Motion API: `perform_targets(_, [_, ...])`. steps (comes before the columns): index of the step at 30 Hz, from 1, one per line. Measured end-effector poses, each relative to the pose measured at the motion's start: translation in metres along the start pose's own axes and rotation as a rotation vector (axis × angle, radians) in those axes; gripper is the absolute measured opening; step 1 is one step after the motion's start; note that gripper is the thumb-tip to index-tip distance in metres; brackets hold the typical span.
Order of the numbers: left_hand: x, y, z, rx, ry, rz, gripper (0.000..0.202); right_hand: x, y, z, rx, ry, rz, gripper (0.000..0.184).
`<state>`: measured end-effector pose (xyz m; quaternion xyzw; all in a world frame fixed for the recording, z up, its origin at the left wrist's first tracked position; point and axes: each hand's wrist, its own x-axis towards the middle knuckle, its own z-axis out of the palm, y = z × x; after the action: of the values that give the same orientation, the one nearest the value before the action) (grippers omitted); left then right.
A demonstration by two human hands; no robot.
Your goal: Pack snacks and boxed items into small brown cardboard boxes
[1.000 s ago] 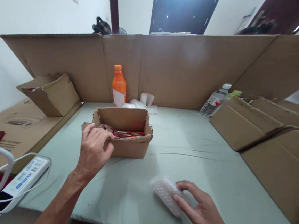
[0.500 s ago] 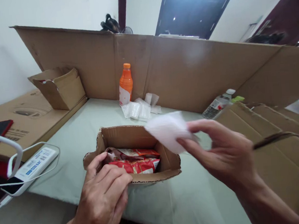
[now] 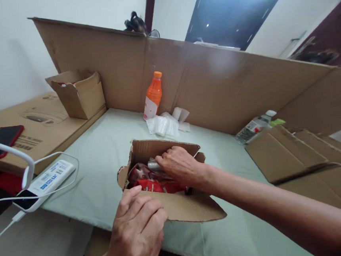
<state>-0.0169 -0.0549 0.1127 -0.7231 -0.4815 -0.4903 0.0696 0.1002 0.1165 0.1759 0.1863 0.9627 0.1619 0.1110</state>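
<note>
A small open cardboard box (image 3: 139, 150) sits near the table's front edge, with red snack packets (image 3: 145, 184) inside. My right hand (image 3: 179, 165) reaches into the box, fingers curled over a piece of bubble wrap (image 3: 153, 165) pressed onto the packets. My left hand (image 3: 139, 228) grips the box's near flap, fingers folded over the cardboard edge.
An orange bottle (image 3: 153, 95) and loose bubble wrap pieces (image 3: 164, 124) stand by the tall cardboard wall (image 3: 214, 84). Flattened cardboard (image 3: 304, 152) and a clear bottle (image 3: 255, 125) lie right. Left: another open box (image 3: 79, 94), a red phone (image 3: 2, 136), a white power bank (image 3: 48, 180) with cables.
My right hand lifted the bubble wrap from the table and brought it down into the box. The box has come nearer to the table's front edge, with my left hand at its near side.
</note>
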Motion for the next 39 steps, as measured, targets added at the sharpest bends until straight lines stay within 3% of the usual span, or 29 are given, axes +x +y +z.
perform_targets(9, [-0.005, -0.002, 0.004, -0.017, 0.027, -0.027, 0.023, 0.014, -0.011, -0.005, 0.099, -0.264, 0.007, 0.019])
perform_targets(14, [-0.002, -0.001, -0.003, 0.001, 0.023, 0.017, 0.023, 0.029, -0.017, -0.001, 0.073, -0.302, 0.001, 0.021])
perform_targets(17, [-0.003, -0.001, -0.011, 0.02, 0.121, 0.015, 0.03, 0.008, -0.007, -0.01, 0.103, -0.167, 0.005, 0.021])
perform_targets(19, [-0.006, -0.003, -0.015, 0.015, 0.294, -0.049, 0.044, -0.027, 0.005, -0.018, 0.148, 0.083, 0.089, 0.016])
perform_targets(21, [-0.01, -0.009, -0.015, -0.035, 0.496, -0.167, 0.057, -0.074, 0.015, -0.021, 0.22, 0.423, 0.266, 0.017])
perform_targets(23, [-0.017, -0.019, -0.01, -0.141, 0.589, -0.341, 0.063, -0.123, 0.019, -0.009, 0.337, 0.692, 0.48, 0.021])
perform_targets(24, [-0.023, -0.025, -0.006, -0.205, 0.578, -0.44, 0.062, -0.145, 0.018, 0.003, 0.403, 0.745, 0.59, 0.02])
perform_targets(27, [-0.045, -0.046, 0.011, -0.434, 0.437, -0.699, 0.059, -0.182, -0.003, 0.058, 0.631, 0.66, 0.693, 0.035])
perform_targets(29, [-0.063, -0.056, 0.022, -0.592, 0.327, -0.82, 0.061, -0.178, -0.027, 0.095, 0.803, 0.573, 0.676, 0.053])
perform_targets(32, [-0.079, -0.065, 0.033, -0.738, 0.259, -0.96, 0.07, -0.142, -0.055, 0.126, 1.001, 0.516, 0.669, 0.055])
perform_targets(36, [-0.065, -0.067, 0.044, -0.798, 0.269, -0.94, 0.069, -0.098, -0.052, 0.129, 1.167, 0.562, 0.708, 0.05])
perform_targets(39, [-0.039, -0.059, 0.057, -0.786, 0.218, -0.892, 0.067, -0.106, -0.035, 0.133, 1.16, 0.584, 0.778, 0.046])
